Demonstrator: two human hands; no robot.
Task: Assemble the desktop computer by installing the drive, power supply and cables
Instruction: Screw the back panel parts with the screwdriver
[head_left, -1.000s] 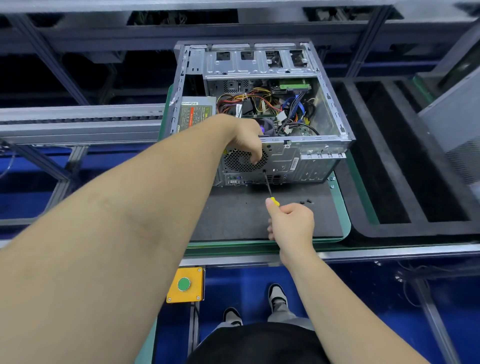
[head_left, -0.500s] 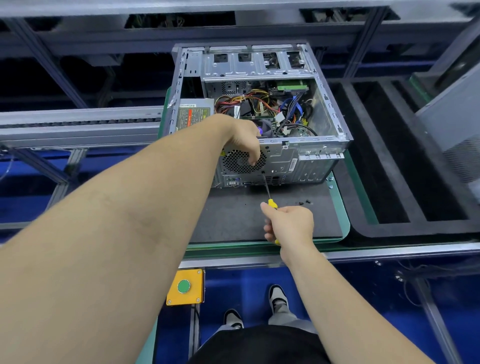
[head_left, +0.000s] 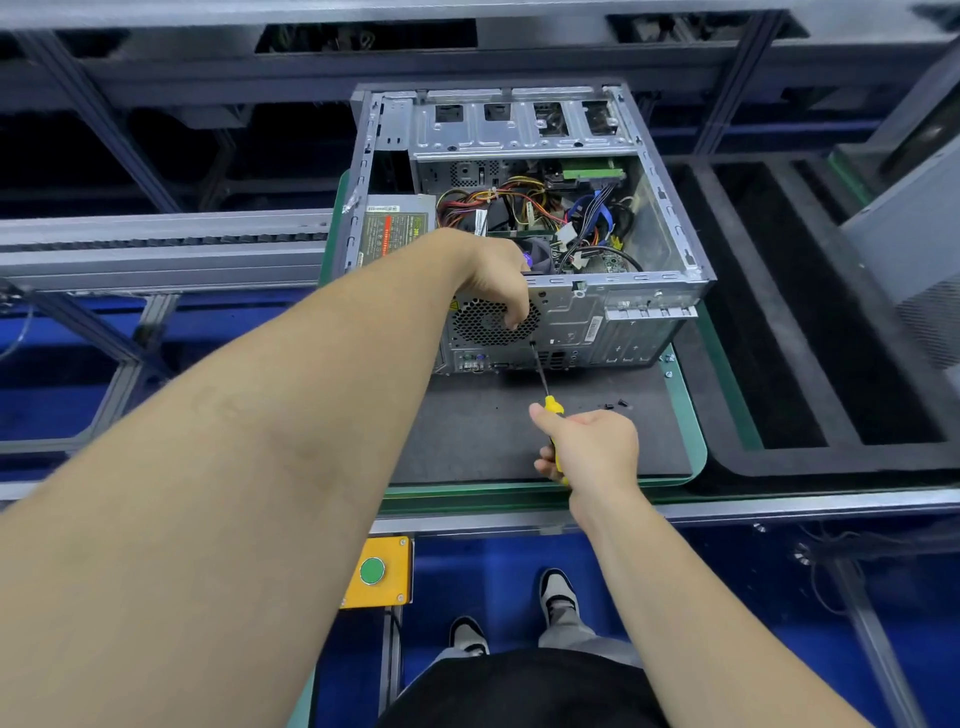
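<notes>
We judge the build well along: the grey boxy power supply (head_left: 397, 228) sits inside the open silver steel computer case (head_left: 561, 130), cables bundled within. Our right hand (head_left: 589, 449) grips the yellow-handled screwdriver (head_left: 553, 410), tip at the rear panel. Our left hand (head_left: 501, 283) curls fingertips against the fan grille just beside that tip.

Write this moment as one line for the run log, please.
right hand: grips screwdriver | tip: at computer case rear panel | left hand: fingers on fan grille
</notes>
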